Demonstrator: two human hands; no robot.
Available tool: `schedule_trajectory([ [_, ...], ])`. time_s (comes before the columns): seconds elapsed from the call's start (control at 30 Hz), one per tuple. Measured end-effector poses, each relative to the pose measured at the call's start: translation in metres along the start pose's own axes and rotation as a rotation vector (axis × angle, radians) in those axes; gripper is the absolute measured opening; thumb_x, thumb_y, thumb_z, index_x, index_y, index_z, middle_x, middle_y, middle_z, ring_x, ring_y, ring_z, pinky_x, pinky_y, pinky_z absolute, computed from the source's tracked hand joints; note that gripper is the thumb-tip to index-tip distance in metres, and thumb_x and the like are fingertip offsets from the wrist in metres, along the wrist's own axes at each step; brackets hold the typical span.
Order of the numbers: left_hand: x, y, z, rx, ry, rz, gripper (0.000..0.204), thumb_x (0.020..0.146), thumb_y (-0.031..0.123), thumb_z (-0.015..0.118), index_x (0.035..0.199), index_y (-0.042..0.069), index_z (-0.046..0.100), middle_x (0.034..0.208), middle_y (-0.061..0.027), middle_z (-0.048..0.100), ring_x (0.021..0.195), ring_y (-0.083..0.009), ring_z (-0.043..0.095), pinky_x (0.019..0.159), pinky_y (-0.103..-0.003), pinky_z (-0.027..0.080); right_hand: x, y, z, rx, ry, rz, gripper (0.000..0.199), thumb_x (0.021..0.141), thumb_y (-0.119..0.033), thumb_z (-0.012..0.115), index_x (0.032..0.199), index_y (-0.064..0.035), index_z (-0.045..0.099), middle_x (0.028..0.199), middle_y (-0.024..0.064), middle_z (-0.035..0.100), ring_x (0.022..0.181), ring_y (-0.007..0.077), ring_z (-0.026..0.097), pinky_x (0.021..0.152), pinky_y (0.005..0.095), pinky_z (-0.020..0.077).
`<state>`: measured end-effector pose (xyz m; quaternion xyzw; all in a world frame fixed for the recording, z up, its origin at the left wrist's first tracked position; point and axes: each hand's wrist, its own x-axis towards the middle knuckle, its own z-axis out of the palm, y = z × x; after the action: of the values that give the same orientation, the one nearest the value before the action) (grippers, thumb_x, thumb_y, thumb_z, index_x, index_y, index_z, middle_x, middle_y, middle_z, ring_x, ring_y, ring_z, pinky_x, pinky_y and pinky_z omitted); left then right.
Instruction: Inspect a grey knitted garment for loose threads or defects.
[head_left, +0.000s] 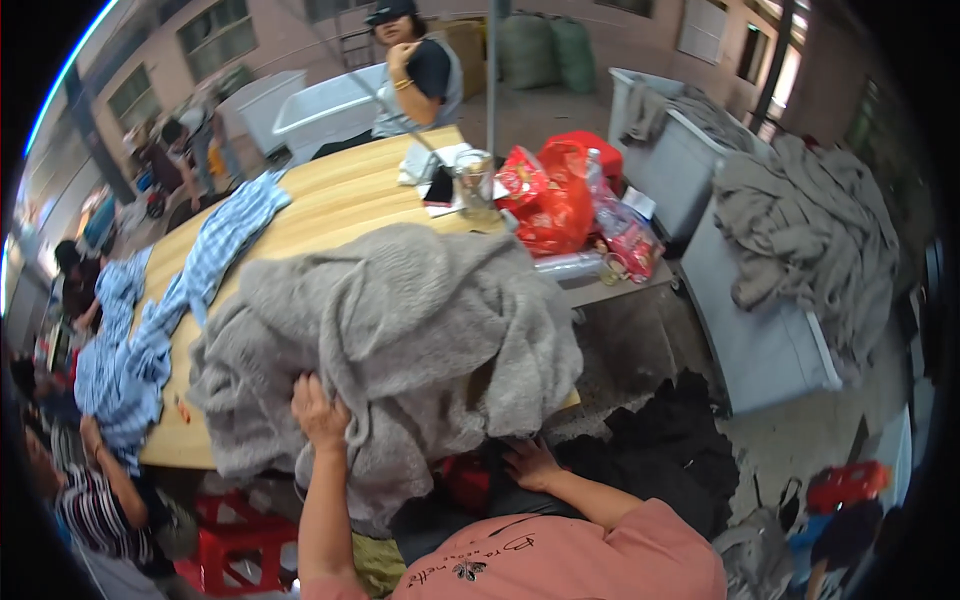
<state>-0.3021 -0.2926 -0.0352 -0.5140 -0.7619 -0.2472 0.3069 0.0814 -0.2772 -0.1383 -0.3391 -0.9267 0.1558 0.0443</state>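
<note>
A heap of grey knitwear [400, 300], perhaps a sweater, is spread over the near end of the wooden table [330, 180] and hangs down its front edge. My left hand [320, 412] has its fingers curled into the knit at the lower left of the heap, gripping a fold. Lower and to the right, my right hand [530, 465] rests with fingers apart on dark cloth at my lap, just under the hanging edge of the knit. It holds nothing that I can see. Black fabric [660, 450] lies beside my right arm.
A blue checked shirt [220, 250] lies along the table's left side. Red plastic bags [560, 195] and a glass jar [474, 180] stand beyond the heap. Grey bins [745, 300] piled with knitwear stand right. A red stool [240, 540] is lower left. Several people are around.
</note>
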Motion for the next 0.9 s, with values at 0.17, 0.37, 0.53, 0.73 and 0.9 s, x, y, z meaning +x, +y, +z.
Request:
schedule_trajectory([
  [0.17, 0.000, -0.007, 0.008, -0.067, -0.029, 0.033, 0.057, 0.085, 0.045, 0.036, 0.115, -0.002, 0.047, 0.118, -0.0199, 0.047, 0.109, -0.0359, 0.044, 0.088, -0.044, 0.034, 0.001, 0.008, 0.012, 0.055, 0.053, 0.069, 0.034, 0.076, -0.032, 0.053, 0.104, -0.0138, 0.055, 0.116, 0.0083, 0.047, 0.108, 0.0292, 0.041, 0.095, 0.0521, 0.0263],
  [0.37, -0.001, -0.013, 0.003, -0.027, -0.031, 0.014, 0.054, 0.083, 0.043, 0.038, 0.113, -0.002, 0.047, 0.117, -0.0200, 0.047, 0.109, -0.0360, 0.044, 0.089, -0.043, 0.034, 0.005, 0.009, 0.016, 0.119, 0.207, -0.032, 0.028, 0.075, -0.031, 0.053, 0.098, -0.0157, 0.059, 0.109, 0.0079, 0.050, 0.104, 0.0290, 0.044, 0.092, 0.0496, 0.0293],
  [0.53, 0.003, -0.001, 0.001, -0.054, -0.018, 0.011, 0.051, 0.076, 0.034, 0.045, 0.114, 0.001, 0.048, 0.116, -0.0183, 0.048, 0.108, -0.0344, 0.045, 0.088, -0.042, 0.035, 0.001, 0.010, 0.012, 0.119, 0.103, 0.077, 0.025, 0.074, -0.031, 0.055, 0.094, -0.0175, 0.060, 0.099, 0.0089, 0.054, 0.097, 0.0290, 0.046, 0.081, 0.0476, 0.0348],
  [0.73, 0.003, 0.003, -0.007, -0.047, 0.010, -0.001, 0.050, 0.070, 0.030, 0.051, 0.111, 0.001, 0.050, 0.114, -0.0183, 0.049, 0.107, -0.0333, 0.045, 0.088, -0.041, 0.034, 0.002, 0.010, 0.014, 0.085, 0.216, -0.009, 0.024, 0.074, -0.032, 0.056, 0.092, -0.0171, 0.060, 0.101, 0.0091, 0.055, 0.098, 0.0298, 0.047, 0.080, 0.0491, 0.0352],
  [0.9, 0.004, 0.002, -0.012, -0.068, 0.025, 0.005, 0.052, 0.068, 0.030, 0.055, 0.111, 0.000, 0.050, 0.113, -0.0183, 0.049, 0.105, -0.0331, 0.046, 0.087, -0.042, 0.035, 0.004, 0.012, 0.017, 0.095, 0.233, -0.043, 0.024, 0.072, -0.031, 0.057, 0.091, -0.0170, 0.059, 0.107, 0.0070, 0.053, 0.098, 0.0296, 0.049, 0.080, 0.0502, 0.0352],
])
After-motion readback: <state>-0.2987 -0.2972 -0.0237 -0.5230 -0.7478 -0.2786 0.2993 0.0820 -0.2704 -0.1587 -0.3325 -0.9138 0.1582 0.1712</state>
